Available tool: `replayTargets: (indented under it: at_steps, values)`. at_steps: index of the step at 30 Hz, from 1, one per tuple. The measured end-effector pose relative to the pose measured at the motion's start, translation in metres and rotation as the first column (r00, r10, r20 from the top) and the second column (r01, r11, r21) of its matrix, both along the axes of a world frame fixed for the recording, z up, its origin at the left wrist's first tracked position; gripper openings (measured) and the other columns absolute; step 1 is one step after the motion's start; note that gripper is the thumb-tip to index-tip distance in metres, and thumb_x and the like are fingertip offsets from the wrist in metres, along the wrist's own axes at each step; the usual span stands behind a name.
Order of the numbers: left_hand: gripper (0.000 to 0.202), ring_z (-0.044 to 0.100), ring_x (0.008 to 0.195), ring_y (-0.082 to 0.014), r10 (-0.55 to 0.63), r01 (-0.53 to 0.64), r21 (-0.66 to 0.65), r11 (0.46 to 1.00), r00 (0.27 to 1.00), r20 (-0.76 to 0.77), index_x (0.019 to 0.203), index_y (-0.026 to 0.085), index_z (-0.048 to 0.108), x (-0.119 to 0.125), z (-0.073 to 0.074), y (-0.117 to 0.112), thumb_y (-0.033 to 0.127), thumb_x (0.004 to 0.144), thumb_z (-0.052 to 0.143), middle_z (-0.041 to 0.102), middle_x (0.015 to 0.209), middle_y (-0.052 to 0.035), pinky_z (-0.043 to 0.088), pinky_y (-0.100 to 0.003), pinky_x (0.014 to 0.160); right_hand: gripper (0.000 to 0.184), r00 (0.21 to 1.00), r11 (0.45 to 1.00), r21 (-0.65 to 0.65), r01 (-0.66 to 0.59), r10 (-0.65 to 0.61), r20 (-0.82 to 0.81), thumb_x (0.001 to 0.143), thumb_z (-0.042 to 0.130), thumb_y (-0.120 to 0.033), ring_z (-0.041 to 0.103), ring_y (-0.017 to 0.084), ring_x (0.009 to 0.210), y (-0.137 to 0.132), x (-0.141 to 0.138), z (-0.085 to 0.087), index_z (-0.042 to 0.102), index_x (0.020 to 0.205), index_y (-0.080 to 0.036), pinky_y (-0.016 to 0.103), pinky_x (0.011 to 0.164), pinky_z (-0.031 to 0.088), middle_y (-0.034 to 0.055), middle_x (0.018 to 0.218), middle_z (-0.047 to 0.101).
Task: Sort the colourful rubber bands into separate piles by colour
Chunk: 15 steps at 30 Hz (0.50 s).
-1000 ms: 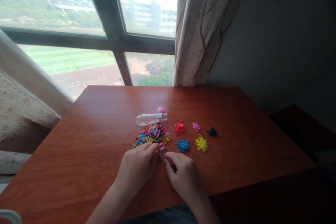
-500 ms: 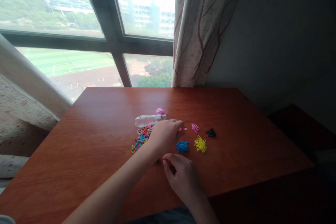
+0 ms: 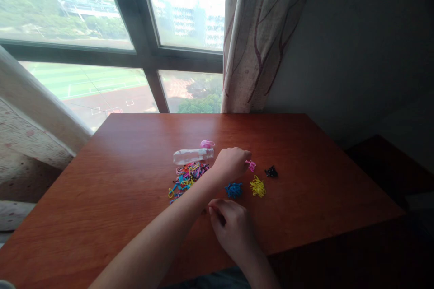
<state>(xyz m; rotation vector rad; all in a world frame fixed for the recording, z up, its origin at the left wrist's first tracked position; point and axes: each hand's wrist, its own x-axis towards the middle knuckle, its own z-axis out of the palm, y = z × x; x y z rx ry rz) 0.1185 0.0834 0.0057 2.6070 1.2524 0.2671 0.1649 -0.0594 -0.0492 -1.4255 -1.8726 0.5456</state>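
left arm [image 3: 162, 230] outstretched; left hand [image 3: 232, 162] knuckles up; right hand [image 3: 235, 226] closer in, fingers [image 3: 224, 205] curled

A reddish-brown wooden table [image 3: 315, 198] with a glossy, grained top carries everything. Toward its middle, a clear plastic bottle [image 3: 190, 156] lies on its side, a pink looped object [image 3: 206, 143] just beyond its neck. Nearer the front edge spreads a mixed heap of small coloured loops [image 3: 185, 175], partly covered. To the right lie separate little piles: blue loops [image 3: 233, 190], yellow loops [image 3: 257, 187], pink loops [image 3: 251, 165] and a black cluster [image 3: 271, 171].
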Motion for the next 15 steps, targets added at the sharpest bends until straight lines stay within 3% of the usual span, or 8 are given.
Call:
replayTargets:
  at_steps: [8,11,15]
  values:
    - [0.016,0.065,0.069,-0.0155,0.078,-0.079,0.001,0.997,0.987,0.142,0.087,0.022,0.070,-0.071,0.018,-0.040,0.023,0.088,0.054,0.072,0.078,-0.0014,0.041,-0.023,0.060,0.018,0.999,1.000,-0.003,0.005,-0.005,0.041,0.091,0.048,-0.017,0.065,0.017,0.076,-0.002,-0.001,-0.006,0.065,0.092,-0.023,0.024,0.071,0.041,0.0013,0.083,0.071]
    - [0.014,0.062,0.066,-0.0131,0.145,-0.150,-0.005,0.989,0.951,0.272,0.089,0.021,0.069,-0.102,0.012,-0.064,0.022,0.087,0.056,0.072,0.077,-0.0007,0.042,-0.022,0.061,0.018,0.999,1.000,-0.013,-0.015,0.016,0.048,0.091,0.048,-0.018,0.064,0.017,0.078,-0.004,-0.001,-0.002,0.065,0.095,-0.023,0.024,0.073,0.042,0.0019,0.085,0.071]
    - [0.015,0.055,0.055,-0.0106,0.252,-0.251,-0.060,0.966,0.870,0.423,0.087,0.020,0.069,-0.132,-0.008,-0.096,0.026,0.089,0.055,0.064,0.063,0.0028,0.040,-0.020,0.054,0.015,0.995,0.998,-0.045,-0.042,0.046,0.084,0.090,0.053,-0.020,0.063,0.017,0.076,-0.005,0.000,0.005,0.065,0.098,-0.024,0.025,0.072,0.040,0.0008,0.082,0.069]
